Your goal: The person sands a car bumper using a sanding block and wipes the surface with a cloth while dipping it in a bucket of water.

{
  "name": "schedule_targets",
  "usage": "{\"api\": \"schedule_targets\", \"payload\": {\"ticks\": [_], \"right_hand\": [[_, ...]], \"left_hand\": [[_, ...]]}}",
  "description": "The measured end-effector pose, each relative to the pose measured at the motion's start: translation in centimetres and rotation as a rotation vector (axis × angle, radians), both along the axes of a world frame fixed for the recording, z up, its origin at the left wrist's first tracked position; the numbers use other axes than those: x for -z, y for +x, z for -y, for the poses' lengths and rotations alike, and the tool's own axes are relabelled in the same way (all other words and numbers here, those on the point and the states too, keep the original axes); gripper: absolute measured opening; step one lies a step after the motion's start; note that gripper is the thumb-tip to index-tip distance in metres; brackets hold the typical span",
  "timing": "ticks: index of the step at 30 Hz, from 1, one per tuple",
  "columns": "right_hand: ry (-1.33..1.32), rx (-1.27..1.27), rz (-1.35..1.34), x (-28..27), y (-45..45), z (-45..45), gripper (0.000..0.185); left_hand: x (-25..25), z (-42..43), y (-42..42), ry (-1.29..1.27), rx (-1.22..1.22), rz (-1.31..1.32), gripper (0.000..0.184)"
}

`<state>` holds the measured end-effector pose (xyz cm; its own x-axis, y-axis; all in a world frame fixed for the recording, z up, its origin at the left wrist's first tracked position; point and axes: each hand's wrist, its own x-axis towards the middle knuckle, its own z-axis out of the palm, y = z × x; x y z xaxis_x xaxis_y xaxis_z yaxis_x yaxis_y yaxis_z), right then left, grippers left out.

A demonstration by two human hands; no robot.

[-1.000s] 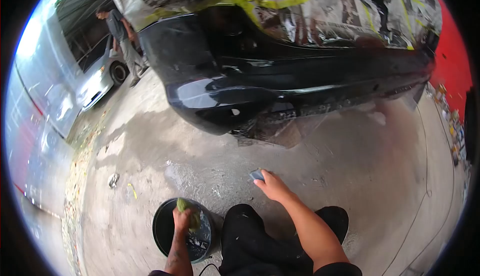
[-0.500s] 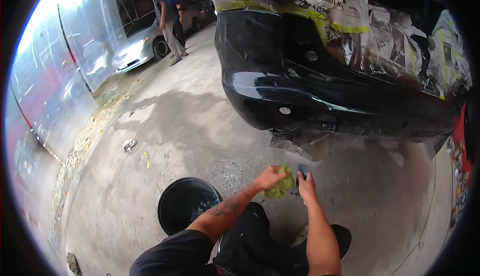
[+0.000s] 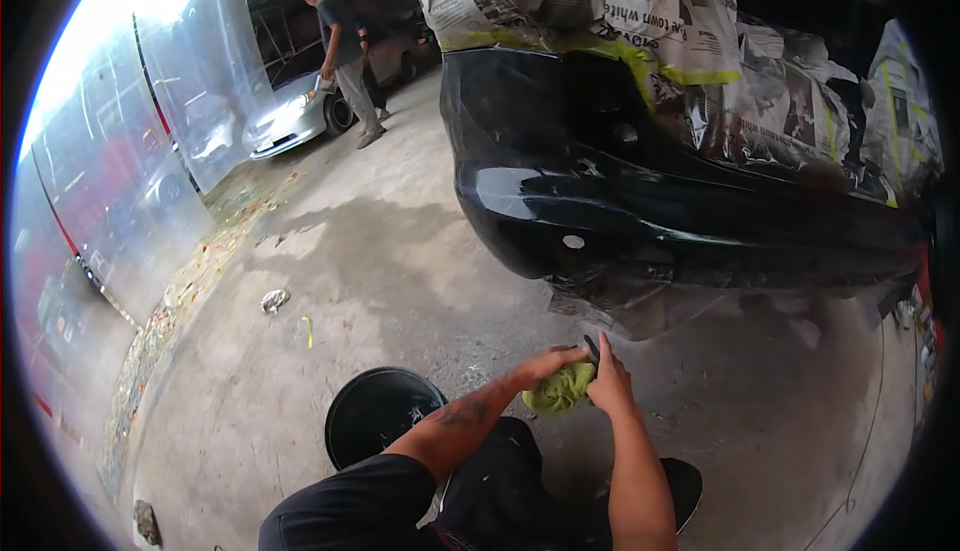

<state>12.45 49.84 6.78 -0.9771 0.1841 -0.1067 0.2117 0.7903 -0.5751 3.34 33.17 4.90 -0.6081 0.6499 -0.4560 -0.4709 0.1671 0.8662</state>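
My left hand (image 3: 552, 362) is closed on a crumpled yellow-green cloth (image 3: 560, 391), which hangs below the fingers. My right hand (image 3: 610, 383) grips a small dark flat piece (image 3: 592, 349), its index finger stretched along the edge; whether this is sandpaper or a pad I cannot tell. Both hands meet over my knees, the left fingertips close to or touching the dark piece. Ahead stands a glossy black car bumper (image 3: 640, 216), apart from my hands, with a pale round spot (image 3: 573, 242) on its lower part. Newspaper (image 3: 650, 1) and yellow tape cover the body above it.
A black bucket (image 3: 350, 401) stands at my left. On the concrete floor lie a crumpled scrap (image 3: 275, 300), a yellow strip (image 3: 308, 332) and a stone-like lump (image 3: 146, 523). Clear plastic sheeting (image 3: 110, 171) hangs at left. Two people (image 3: 350, 61) are near a silver car (image 3: 290, 123).
My hands have come together, bringing the cloth and the dark piece side by side. The view has tilted slightly upward, and the people in the background have shifted position.
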Motion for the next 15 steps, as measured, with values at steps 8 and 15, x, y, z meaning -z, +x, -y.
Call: {"api": "schedule_targets", "payload": {"ticks": [8, 15], "right_hand": [[-0.415, -0.036, -0.178, -0.5, 0.2, 0.4, 0.096], [-1.249, 0.196, -0.316, 3.1, -0.7, -1.2, 0.073]], "left_hand": [[4.0, -1.7, -1.2, -0.081, -0.313, 0.017, 0.060], [-0.2, -3.2, 1.3, 0.105, -0.645, -0.307, 0.058]]}}
